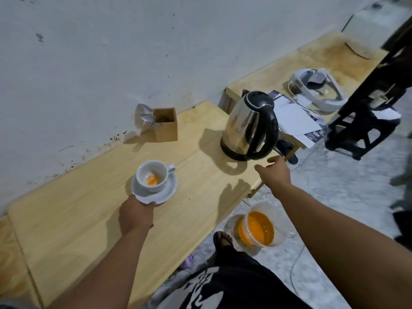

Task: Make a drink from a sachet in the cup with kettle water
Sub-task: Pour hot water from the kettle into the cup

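A white cup (153, 178) with orange powder at its bottom stands on a white saucer (165, 194) on the wooden table (89, 219). My left hand (136, 214) grips the saucer's near rim. A steel kettle (249, 127) with a black handle and lid stands on the table's right end. My right hand (275, 172) hovers just below the kettle's handle, fingers apart, holding nothing. I see no sachet clearly.
A wooden box (166, 124) with spoons and a silvery packet (142, 118) stands by the wall. A plastic tub of orange liquid (258, 228) sits on the floor by my foot. Papers (296, 121), a white headset (316, 88) and a black stool (361, 130) lie to the right.
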